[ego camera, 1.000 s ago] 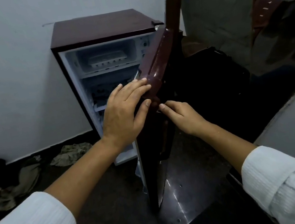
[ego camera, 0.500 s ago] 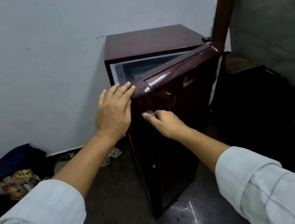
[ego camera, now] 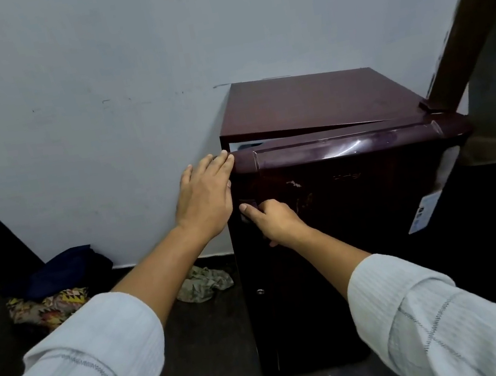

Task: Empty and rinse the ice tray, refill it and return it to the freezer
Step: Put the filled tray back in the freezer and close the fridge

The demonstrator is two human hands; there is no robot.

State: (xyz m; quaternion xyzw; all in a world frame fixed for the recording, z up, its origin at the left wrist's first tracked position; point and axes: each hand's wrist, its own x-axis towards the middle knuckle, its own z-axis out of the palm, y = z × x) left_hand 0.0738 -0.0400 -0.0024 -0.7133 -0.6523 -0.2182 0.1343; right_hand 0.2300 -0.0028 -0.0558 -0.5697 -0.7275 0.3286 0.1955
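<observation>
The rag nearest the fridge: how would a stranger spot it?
Find the maroon fridge against the pale wall. On the dark floor by its left foot lies the rag. It is drab olive, unlike the bright zigzag cloth farther left.

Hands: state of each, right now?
Left hand: open, flat against the door edge.
Right hand: curled at the handle; grip cannot be told.

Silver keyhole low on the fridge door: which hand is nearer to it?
Right. The right hand is on the fridge door just above the keyhole; the left hand is higher, flat against the door's top corner.
</observation>
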